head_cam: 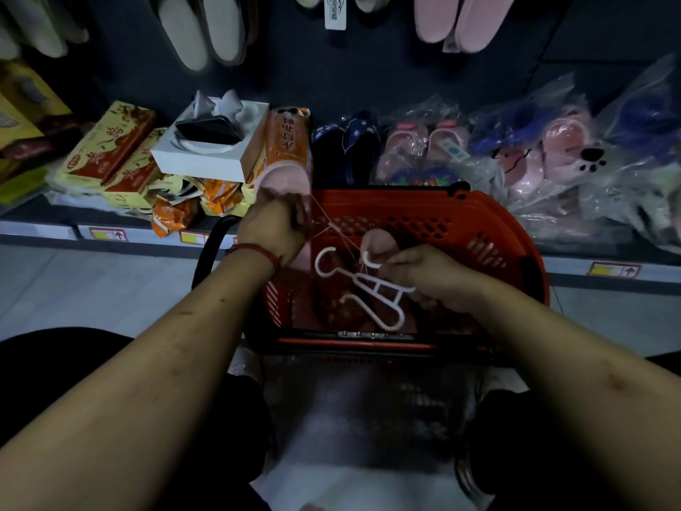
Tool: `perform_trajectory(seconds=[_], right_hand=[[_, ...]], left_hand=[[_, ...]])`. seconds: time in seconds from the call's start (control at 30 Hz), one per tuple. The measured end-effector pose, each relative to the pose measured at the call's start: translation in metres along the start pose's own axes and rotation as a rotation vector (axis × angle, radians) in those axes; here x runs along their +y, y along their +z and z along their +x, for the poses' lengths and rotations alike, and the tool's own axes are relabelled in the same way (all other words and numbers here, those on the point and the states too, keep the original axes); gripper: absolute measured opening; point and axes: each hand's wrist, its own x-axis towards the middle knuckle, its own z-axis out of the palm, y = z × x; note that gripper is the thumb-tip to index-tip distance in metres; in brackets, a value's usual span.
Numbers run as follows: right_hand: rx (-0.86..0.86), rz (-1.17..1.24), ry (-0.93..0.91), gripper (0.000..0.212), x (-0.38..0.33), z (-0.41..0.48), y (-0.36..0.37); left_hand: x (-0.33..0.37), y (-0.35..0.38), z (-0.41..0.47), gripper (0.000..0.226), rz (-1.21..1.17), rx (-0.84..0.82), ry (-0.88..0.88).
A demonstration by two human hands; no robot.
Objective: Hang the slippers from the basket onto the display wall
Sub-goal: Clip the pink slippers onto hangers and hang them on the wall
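A red plastic basket (423,215) stands on the floor in front of me. My left hand (272,230) grips a pink slipper (285,180) upright over the basket's left rim. My right hand (427,278) pinches a white plastic slipper hanger (363,289) above the basket. Thin strings run from the slipper to the hanger. A second pink slipper (381,241) shows just behind my right fingers. The dark display wall (331,68) rises ahead, with grey slippers (199,31) and pink slippers (460,20) hanging on it.
A low shelf (110,236) runs across below the wall. It carries yellow and orange packets (110,142), a white box (213,149), dark blue slippers (346,142) and bagged slippers (552,149). A black basket handle (210,248) arcs at the left. Pale floor lies to either side.
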Motion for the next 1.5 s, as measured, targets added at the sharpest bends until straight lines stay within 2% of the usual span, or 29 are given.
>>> perform_trajectory(seconds=[0.1, 0.17, 0.3, 0.37, 0.47, 0.6, 0.73, 0.93, 1.03, 1.1, 1.17, 1.27, 1.37, 1.5], right_hand=[[-0.144, 0.333, 0.114, 0.018, -0.007, -0.002, -0.006], [-0.231, 0.355, 0.165, 0.014, -0.014, -0.007, -0.009], [-0.306, 0.351, 0.213, 0.06, -0.025, -0.016, -0.014], [-0.303, 0.333, 0.203, 0.059, -0.026, -0.017, -0.017], [-0.164, 0.357, 0.153, 0.031, -0.018, -0.01, -0.027], [0.084, 0.356, 0.038, 0.022, -0.005, -0.002, -0.037], [0.334, 0.143, -0.258, 0.02, -0.002, 0.004, -0.024], [0.278, 0.176, -0.388, 0.016, -0.017, 0.003, 0.007], [0.372, 0.125, -0.396, 0.017, -0.015, 0.005, 0.013], [0.449, 0.045, -0.407, 0.017, -0.009, 0.01, 0.015], [0.498, -0.065, -0.396, 0.016, -0.004, 0.014, 0.02], [0.579, -0.151, -0.43, 0.023, -0.005, 0.014, 0.03], [0.623, -0.203, -0.531, 0.022, -0.007, 0.015, 0.038], [0.685, -0.13, -0.478, 0.018, -0.017, 0.015, 0.042]], left_hand=[[0.003, 0.003, 0.001, 0.019, -0.066, 0.001, 0.034], [0.003, 0.005, 0.003, 0.024, -0.115, -0.008, 0.049], [0.003, 0.004, 0.007, 0.029, -0.181, 0.018, 0.052], [0.004, 0.002, 0.007, 0.026, -0.2, 0.036, 0.037], [-0.002, 0.0, 0.01, 0.031, -0.247, 0.053, 0.036], [-0.008, -0.005, 0.012, 0.023, -0.288, 0.036, 0.079], [-0.006, -0.01, 0.012, 0.015, -0.403, -0.028, 0.077], [0.007, -0.027, 0.008, 0.023, -0.644, -0.102, -0.005], [0.014, -0.032, 0.005, 0.015, -0.673, -0.114, 0.006], [0.013, -0.031, 0.007, 0.017, -0.697, -0.1, -0.053], [0.009, -0.028, 0.011, 0.01, -0.737, -0.077, -0.139], [0.006, -0.025, 0.015, 0.018, -0.796, -0.074, -0.206], [0.013, -0.023, 0.013, 0.016, -0.871, -0.109, -0.192], [0.028, -0.018, 0.008, 0.017, -0.816, -0.246, -0.102]])
